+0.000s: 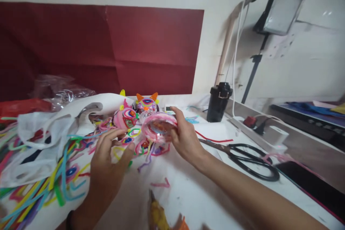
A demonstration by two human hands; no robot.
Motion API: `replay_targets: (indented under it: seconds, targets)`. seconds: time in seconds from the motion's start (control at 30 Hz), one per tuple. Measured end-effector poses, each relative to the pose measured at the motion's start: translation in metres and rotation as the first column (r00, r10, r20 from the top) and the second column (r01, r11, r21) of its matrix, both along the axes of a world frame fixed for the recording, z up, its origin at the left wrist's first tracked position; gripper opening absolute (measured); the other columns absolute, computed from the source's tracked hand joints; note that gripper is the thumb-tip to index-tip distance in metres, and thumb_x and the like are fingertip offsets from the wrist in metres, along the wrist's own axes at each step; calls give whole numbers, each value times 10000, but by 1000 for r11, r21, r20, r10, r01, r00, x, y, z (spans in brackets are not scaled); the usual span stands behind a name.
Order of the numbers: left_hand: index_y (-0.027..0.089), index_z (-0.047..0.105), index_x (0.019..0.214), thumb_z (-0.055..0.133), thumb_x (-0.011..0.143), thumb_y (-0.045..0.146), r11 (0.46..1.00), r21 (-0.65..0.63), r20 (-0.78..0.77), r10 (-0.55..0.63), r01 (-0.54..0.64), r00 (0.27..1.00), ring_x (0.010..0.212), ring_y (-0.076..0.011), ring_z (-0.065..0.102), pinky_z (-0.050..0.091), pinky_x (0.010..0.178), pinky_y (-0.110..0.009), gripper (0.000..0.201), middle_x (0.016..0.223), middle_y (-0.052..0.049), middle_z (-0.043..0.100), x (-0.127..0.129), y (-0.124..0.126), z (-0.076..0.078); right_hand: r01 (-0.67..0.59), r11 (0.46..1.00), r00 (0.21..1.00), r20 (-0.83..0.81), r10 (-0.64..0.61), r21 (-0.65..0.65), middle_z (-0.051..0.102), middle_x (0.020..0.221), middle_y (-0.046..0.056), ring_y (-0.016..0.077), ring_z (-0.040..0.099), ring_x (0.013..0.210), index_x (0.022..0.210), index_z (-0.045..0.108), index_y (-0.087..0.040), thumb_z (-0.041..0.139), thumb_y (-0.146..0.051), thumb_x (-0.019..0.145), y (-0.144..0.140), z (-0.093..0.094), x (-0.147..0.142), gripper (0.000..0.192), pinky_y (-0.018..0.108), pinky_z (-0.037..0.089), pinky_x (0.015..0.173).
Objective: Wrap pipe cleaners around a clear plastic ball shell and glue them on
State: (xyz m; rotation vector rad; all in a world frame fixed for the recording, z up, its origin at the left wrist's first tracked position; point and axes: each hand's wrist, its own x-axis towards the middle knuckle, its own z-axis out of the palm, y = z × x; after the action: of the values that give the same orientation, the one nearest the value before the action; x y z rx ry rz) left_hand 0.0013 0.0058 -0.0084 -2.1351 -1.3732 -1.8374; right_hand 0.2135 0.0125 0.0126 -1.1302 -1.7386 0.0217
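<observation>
- Evidently, the right hand held a clear round piece with a pink rim, its thumb laid along the near top edge and its fingers clamped on the right side.
- That piece was tilted above the table, near the middle of the view, in front of the small figures.
- The left hand reached in from the other side, its thumb and fingers apart, with a small blue-eyed piece between their tips; whether they touched it, I could not tell.
- Behind the hands stood a figure with orange horns and, to its left, a pink figure.
- Below the round piece a purple strand lay bent, and nearer the viewer lay a pink bent strip.
- To the left, many colored strips were heaped loosely beside a white mask.
- To the right lay black-handled scissors, just beside a red strand; a dark phone was near their handles.
- Farther back stood a black tumbler, upright.
</observation>
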Motion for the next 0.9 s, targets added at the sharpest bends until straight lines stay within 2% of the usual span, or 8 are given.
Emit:
replay_targets:
  seconds: [0.1, 0.2, 0.33, 0.6, 0.9]
  targets:
    - [204, 520, 1224, 617, 823, 389, 998, 54, -161, -25, 34, 987, 1180, -289, 529, 476, 974, -462, 452, 1237, -111, 556, 0, -2, 3, -43, 999, 998, 51, 44, -10, 654, 1079, 155, 262, 633, 958, 1369, 320, -123, 396, -29, 702, -6, -1, -6, 678, 439, 518, 817]
    - [185, 444, 1321, 608, 835, 416, 991, 130, -318, 9, 34, 948, 1241, -294, 489, 447, 1016, -440, 562, 1308, -132, 523, 2, -7, 4, -111, 993, 990, 85, 113, -36, 622, 1182, 183, 263, 621, 1046, 1376, 311, -107, 388, -22, 713, -13, -4, -16, 672, 438, 513, 872]
    - [170, 401, 1364, 533, 896, 375, 983, 176, -439, 30, 54, 898, 1254, -268, 496, 438, 1034, -400, 528, 1332, -139, 534, 2, -8, -2, -170, 984, 977, 123, 175, -54, 553, 1303, 213, 270, 559, 1182, 1401, 290, -70, 387, -17, 730, -20, -8, -26, 680, 441, 469, 969]
    - [150, 457, 1326, 451, 943, 281, 986, 140, -456, -21, 95, 890, 1194, -208, 572, 466, 1012, -311, 405, 1269, -117, 624, 2, -9, -3, -215, 971, 962, 145, 229, -108, 531, 1337, 211, 269, 528, 1222, 1419, 254, -96, 396, -6, 737, -25, -9, -30, 702, 461, 471, 964]
    - [194, 423, 1347, 388, 957, 214, 976, 172, -517, -27, 135, 855, 1194, -190, 574, 469, 1009, -303, 392, 1292, -85, 609, 2, -5, -4, -194, 970, 962, 164, 218, -148, 583, 1262, 194, 269, 569, 1149, 1412, 260, -102, 419, -16, 752, -24, -8, -30, 684, 435, 485, 930]
